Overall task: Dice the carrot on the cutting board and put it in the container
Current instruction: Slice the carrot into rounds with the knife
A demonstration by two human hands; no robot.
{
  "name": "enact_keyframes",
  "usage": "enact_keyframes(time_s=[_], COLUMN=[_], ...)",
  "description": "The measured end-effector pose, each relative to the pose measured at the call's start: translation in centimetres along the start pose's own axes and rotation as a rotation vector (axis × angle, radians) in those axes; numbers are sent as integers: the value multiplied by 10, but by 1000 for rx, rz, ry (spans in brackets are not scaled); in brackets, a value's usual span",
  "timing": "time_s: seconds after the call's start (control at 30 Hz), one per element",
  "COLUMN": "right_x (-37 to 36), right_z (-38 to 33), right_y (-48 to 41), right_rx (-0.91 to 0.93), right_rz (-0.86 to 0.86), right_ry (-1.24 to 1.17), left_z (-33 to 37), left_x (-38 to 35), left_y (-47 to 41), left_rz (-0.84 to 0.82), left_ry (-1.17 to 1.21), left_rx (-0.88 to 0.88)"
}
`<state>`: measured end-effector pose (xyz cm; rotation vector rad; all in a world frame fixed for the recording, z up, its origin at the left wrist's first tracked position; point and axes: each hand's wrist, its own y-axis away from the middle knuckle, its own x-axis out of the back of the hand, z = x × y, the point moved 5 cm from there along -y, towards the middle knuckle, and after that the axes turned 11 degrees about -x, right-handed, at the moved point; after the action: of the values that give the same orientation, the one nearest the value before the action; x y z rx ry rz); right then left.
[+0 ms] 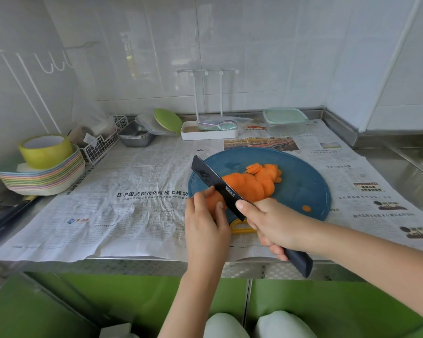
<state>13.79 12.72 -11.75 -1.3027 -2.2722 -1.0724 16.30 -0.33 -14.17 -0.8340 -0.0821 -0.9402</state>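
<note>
Your left hand [206, 215] pinches carrot [249, 185] end: curl fingertips [211, 190] clear. Right hand [274, 223] grip wraps knife [215, 184] handle: slice straight down, evenly.

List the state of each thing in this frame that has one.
carrot: partly sliced, uncut end held by the left hand
slices: piled on the cutting board, one lying apart
knife: gripped by the right hand, blade against the carrot
container: lid on, behind the cutting board

Your cutting board [303, 189] lies on the bench [401, 172]; the container [285, 120] sits behind it, plates [42, 181] far left.
</note>
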Motion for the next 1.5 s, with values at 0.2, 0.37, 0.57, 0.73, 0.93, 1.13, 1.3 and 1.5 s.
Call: enact_keyframes(time_s=[0.2,0.37,0.57,0.73,0.93,1.13,1.3,1.5], right_x=[1,14,11,9,11,15,16,-2], right_z=[9,-4,-19,-29,-26,-38,-44,-25], right_y=[8,21,25,26,18,19,15,12], right_rx=[2,190,184,62,-24,-121,-156,-99], right_rz=[-29,236,213,178,208,160,108,166], right_ry=[-126,115,232,301,315,334,322,263], left_z=[1,-2,-7,-10,-9,-8,-12,-20], left_x=[3,10,14,16,15,14,14,13], left_y=[4,1,-2,-3,-3,-3,-4,-3], left_rz=[-26,-39,-59,-21,-20,-19,-16,-24], left_ry=[-26,-63,-56,5,-5,-20,19,72], left_rx=[-57,-55,-30,11,5,-3,20,76])
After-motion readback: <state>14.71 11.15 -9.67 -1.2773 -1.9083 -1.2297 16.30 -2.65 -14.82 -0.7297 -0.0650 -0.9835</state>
